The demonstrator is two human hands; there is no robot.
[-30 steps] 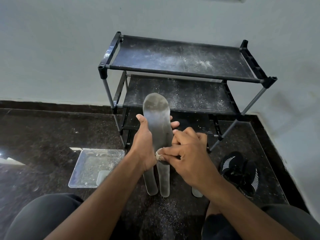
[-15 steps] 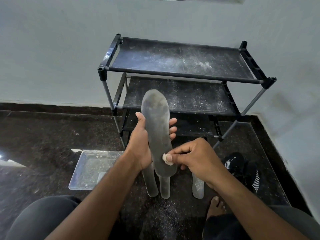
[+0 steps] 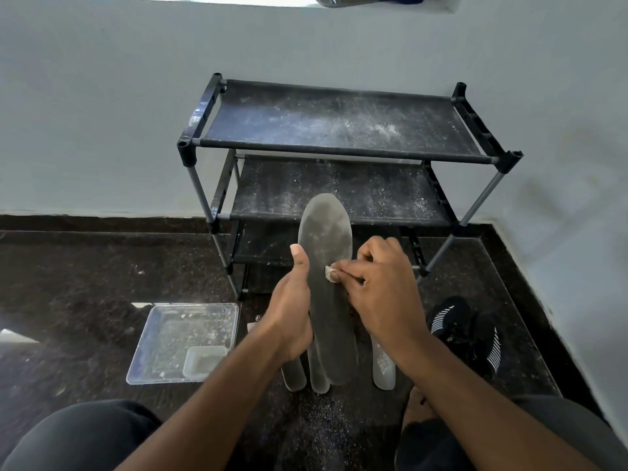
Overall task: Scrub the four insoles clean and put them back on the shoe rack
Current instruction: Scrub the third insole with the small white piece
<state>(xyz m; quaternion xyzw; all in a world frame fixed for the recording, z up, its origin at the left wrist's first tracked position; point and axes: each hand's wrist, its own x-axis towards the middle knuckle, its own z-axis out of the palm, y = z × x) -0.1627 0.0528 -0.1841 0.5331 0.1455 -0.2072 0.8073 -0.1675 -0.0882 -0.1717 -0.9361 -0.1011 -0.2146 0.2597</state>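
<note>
Black fabric shelves on the shoe rack point(image 3: 339, 127) carry only a dusting of pale powder; no insole lies on any tier that can be seen, so the putting-back part of the task looks wholly undone. Dark polished floor point(image 3: 85, 283) in front of it holds a clear plastic tray point(image 3: 183, 341), flecked with white bits, with a small clear tub inside it, and a black striped shoe point(image 3: 465, 334) off to the person's right.

Three insoles point(image 3: 383, 362) lie on the floor just before the rack, mostly hidden behind the hands; whether they have been scrubbed I cannot tell. The held insole point(image 3: 326, 253) is the fourth, upright with its toe toward the rack and pale smudges near that end, so my judgement is that scrubbing is mid-way on this one at best.

Left hand point(image 3: 292, 311) grips the held insole along its left edge, thumb up along the front face and fingers curled behind, out of sight. Right hand point(image 3: 380, 287) pinches a small whitish scrubbing wad point(image 3: 329, 272) between thumb and fingertips point(image 3: 336, 276), pressing it against the insole's face about mid-length, the remaining fingers curled in.
</note>
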